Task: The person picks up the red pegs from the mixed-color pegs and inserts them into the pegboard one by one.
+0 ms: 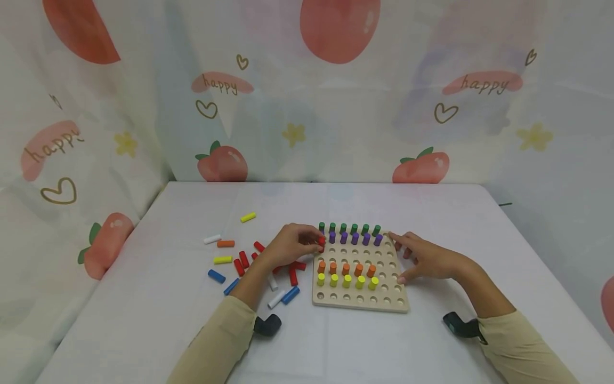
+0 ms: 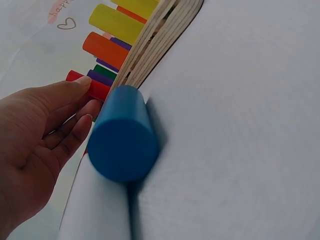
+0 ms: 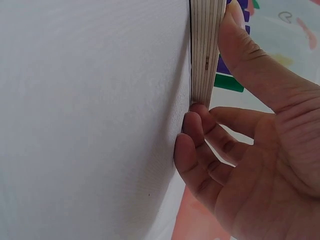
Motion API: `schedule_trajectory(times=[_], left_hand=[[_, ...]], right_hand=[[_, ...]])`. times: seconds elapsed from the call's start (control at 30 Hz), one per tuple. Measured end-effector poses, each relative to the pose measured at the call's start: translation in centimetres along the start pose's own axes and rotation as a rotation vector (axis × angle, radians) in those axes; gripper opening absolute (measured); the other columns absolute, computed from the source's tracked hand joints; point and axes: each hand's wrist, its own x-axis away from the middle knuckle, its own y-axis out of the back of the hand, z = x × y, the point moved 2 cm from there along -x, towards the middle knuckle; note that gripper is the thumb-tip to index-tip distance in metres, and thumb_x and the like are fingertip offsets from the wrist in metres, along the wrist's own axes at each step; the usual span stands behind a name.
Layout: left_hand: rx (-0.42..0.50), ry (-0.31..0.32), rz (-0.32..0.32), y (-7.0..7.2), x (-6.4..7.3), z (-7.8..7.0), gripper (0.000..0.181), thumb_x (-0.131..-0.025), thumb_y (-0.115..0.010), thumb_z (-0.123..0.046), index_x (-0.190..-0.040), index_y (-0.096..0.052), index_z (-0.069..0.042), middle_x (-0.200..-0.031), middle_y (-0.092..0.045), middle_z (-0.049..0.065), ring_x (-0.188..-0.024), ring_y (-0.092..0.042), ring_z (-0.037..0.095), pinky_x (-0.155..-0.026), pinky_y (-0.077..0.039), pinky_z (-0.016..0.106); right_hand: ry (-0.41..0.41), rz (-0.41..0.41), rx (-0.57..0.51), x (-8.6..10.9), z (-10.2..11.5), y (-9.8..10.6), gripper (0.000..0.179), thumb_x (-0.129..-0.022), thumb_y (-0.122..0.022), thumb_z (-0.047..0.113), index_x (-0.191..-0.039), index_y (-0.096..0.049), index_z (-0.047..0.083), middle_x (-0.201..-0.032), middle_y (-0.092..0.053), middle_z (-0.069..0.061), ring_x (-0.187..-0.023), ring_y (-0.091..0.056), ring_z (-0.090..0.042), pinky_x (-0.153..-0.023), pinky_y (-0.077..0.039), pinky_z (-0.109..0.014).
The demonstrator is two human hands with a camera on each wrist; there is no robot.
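A wooden pegboard point(image 1: 361, 305) lies on the table with rows of round holes. My left hand point(image 1: 291, 246) pinches a red peg point(image 2: 100, 90) between thumb and fingers at the board's left edge, just in front of the purple row. The peg stands close to upright, its lower end hidden in the head view. My right hand point(image 1: 431, 260) rests along the board's right edge, thumb on the near part, index finger at the far corner, other fingers loosely bent. Green pegs point(image 1: 354, 228) and purple pegs point(image 1: 355, 239) fill two far rows; orange pegs point(image 1: 346, 269) and yellow pegs point(image 1: 347, 281) stand nearer.
Left of the board lie loose pegs: several red pegs point(image 1: 239, 267), a blue peg point(image 1: 217, 276), a white peg point(image 1: 212, 239), an orange peg point(image 1: 226, 244) and a yellow peg point(image 1: 248, 217). Another blue peg point(image 2: 122, 145) looms close in the left wrist view. A printed cloth point(image 1: 312, 133) hangs behind.
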Motion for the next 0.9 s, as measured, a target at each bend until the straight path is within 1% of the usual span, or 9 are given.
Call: schedule_trajectory(times=[0.3, 0.53, 0.9], left_hand=[[0.002, -0.007, -0.001, 0.22, 0.06, -0.06, 0.023, -0.095, -0.078, -0.014, -0.117, -0.076, -0.019, -0.100, -0.071, -0.012, -0.094, -0.065, 0.011, -0.087, -0.055, 0.024], [0.005, -0.011, 0.004, 0.06, -0.02, 0.08, 0.023, -0.095, -0.078, -0.015, -0.118, -0.076, -0.019, -0.102, -0.071, -0.013, -0.095, -0.065, 0.011, -0.087, -0.055, 0.024], [-0.022, -0.011, 0.009, 0.12, -0.02, 0.09, 0.022, -0.094, -0.079, -0.019, -0.117, -0.078, -0.021, -0.099, -0.071, -0.014, -0.093, -0.064, 0.012, -0.085, -0.055, 0.026]], right_hand=[[0.006, -0.004, 0.009, -0.11, 0.06, 0.04, 0.107, -0.078, -0.092, 0.034, -0.159, -0.031, -0.001, -0.126, -0.048, -0.010, -0.105, -0.048, -0.025, -0.080, -0.053, -0.032], [0.006, -0.004, 0.016, -0.07, -0.07, 0.05, 0.108, -0.078, -0.091, 0.035, -0.160, -0.030, -0.001, -0.126, -0.048, -0.010, -0.105, -0.048, -0.025, -0.080, -0.053, -0.032], [0.009, -0.005, 0.012, -0.05, 0.00, 0.01, 0.107, -0.079, -0.091, 0.035, -0.159, -0.031, -0.001, -0.126, -0.048, -0.010, -0.105, -0.048, -0.026, -0.080, -0.053, -0.032]])
